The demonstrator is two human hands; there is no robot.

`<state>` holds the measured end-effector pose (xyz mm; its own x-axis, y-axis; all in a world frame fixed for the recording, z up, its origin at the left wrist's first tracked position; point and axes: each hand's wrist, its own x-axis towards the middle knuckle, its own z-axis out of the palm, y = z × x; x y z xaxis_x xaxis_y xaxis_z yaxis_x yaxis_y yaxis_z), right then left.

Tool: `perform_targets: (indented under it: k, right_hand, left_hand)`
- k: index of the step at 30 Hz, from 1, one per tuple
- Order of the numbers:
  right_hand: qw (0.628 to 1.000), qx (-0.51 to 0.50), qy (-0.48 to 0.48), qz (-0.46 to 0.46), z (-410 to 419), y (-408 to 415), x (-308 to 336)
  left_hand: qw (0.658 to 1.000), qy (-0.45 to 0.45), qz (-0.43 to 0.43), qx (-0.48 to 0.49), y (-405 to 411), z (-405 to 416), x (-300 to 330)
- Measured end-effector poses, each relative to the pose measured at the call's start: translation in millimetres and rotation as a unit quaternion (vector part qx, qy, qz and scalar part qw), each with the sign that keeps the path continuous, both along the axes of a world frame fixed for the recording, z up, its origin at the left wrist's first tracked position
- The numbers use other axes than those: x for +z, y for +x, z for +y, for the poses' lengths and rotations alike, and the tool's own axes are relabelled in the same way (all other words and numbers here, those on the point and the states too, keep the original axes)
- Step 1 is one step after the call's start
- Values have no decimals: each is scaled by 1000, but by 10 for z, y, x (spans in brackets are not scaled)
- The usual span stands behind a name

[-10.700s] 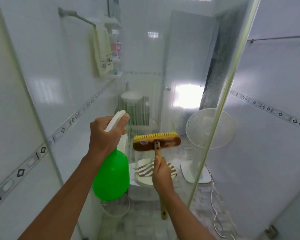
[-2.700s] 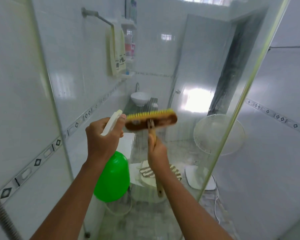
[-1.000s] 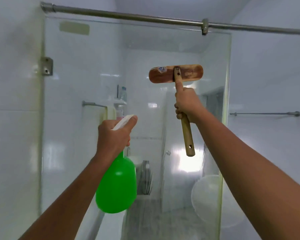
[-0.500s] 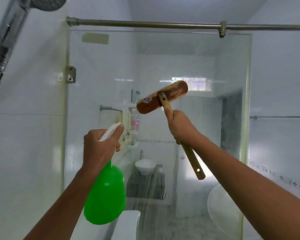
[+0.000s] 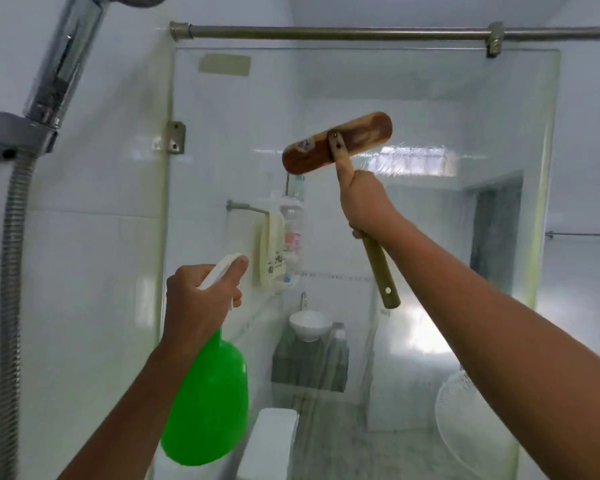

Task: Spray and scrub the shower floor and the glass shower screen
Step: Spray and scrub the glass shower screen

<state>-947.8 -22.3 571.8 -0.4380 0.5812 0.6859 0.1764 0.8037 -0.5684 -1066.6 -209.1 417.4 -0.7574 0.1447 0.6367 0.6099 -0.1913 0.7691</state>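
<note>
Glass shower screen (image 5: 430,237) stands upright directly ahead of both raised hands, under the steel rail (image 5: 326,32). Right hand (image 5: 366,202), the nearer to the pane, grasps the handle of a wooden scrub brush (image 5: 337,143), whose long head tilts up to the right high against the glass; contact cannot be confirmed. Left hand (image 5: 198,303), lower and further back, clenches the neck of a green spray bottle (image 5: 208,407), nozzle toward the screen; its liquid level is not visible.
</note>
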Motion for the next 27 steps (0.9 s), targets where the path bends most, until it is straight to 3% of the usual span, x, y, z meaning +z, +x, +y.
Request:
perform_targets:
  k: [3,6,9,11,13,19,21,24,27]
  right_hand:
    - [999,27,-4,21,-49,-154,-148]
    - [992,48,107,-43,-101,-509,-1208]
    - [987,70,68,-128,-353,-580,-2399]
    - [986,61,41,-150,-425,-524,-2718]
    - [986,73,44,-141,-393,-511,-2533]
    - [994,51,79,-51,-276,-581,-720]
    - [996,45,71,-31,-258,-588,-409]
    - [997,72,23,23,-309,-659,-658]
    - [997,80,-12,11,-327,-668,-1719]
  left_hand:
    - [1000,5,-2,10,-69,-39,-68]
    - [1000,5,5,18,-60,-74,-149]
    - [999,-3,10,30,-53,-162,-204]
    - [1000,0,-3,25,-64,-249,-234]
    - [1000,-5,-9,27,-86,-315,-257]
    - [999,-5,11,43,-83,-399,-269]
    - [999,-1,10,35,-82,-393,-256]
    - [1000,3,-3,10,-80,-369,-279]
    - [1000,3,-10,-1,-64,-323,-362]
